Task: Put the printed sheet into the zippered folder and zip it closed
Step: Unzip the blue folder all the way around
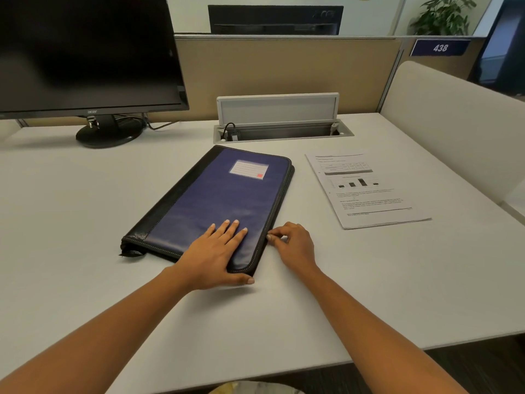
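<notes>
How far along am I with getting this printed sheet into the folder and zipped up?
Nothing looks done yet: the printed sheet lies on the desk, outside the zippered folder, whose cover is down. In hand: the left hand presses flat on the cover while the right hand pinches at its zipper edge, probably the pull. Left: open it, slide the sheet in, zip it closed.

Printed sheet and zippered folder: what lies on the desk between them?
Head view: only bare desk lies between the zippered folder and the printed sheet; the right hand pinches the folder's right edge.
</notes>
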A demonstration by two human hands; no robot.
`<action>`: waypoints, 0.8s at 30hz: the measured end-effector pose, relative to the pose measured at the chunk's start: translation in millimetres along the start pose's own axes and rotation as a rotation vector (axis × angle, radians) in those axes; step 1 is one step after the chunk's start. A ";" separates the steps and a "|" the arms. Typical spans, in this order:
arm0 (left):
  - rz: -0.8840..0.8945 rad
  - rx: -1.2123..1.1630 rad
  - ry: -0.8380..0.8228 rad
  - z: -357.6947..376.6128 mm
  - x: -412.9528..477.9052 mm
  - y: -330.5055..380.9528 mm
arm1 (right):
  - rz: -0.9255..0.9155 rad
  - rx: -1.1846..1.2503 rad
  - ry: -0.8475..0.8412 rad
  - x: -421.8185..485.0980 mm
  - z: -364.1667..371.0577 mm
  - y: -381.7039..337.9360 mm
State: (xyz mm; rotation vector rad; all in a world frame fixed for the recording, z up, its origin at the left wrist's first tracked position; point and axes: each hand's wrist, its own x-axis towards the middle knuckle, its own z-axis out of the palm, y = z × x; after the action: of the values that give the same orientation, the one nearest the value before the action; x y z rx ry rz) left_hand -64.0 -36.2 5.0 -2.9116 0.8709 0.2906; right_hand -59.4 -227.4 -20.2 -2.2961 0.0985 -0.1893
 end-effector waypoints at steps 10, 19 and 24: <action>0.055 -0.071 -0.063 -9.5 9.2 -5.9 | 0.077 0.038 0.068 8.0 -1.2 0.2; 0.004 -0.040 -0.041 -13.5 27.8 7.3 | 0.009 0.125 0.067 -8.3 -10.9 5.1; -0.033 -0.001 0.010 -16.7 48.2 18.0 | 0.002 0.141 0.085 -23.2 -18.4 13.4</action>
State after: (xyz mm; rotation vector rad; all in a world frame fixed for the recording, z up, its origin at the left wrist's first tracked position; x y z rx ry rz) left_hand -31.9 -79.3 10.9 -2.9272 0.8236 0.2748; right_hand -85.5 -246.8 -20.5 -2.1482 0.1267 -0.2838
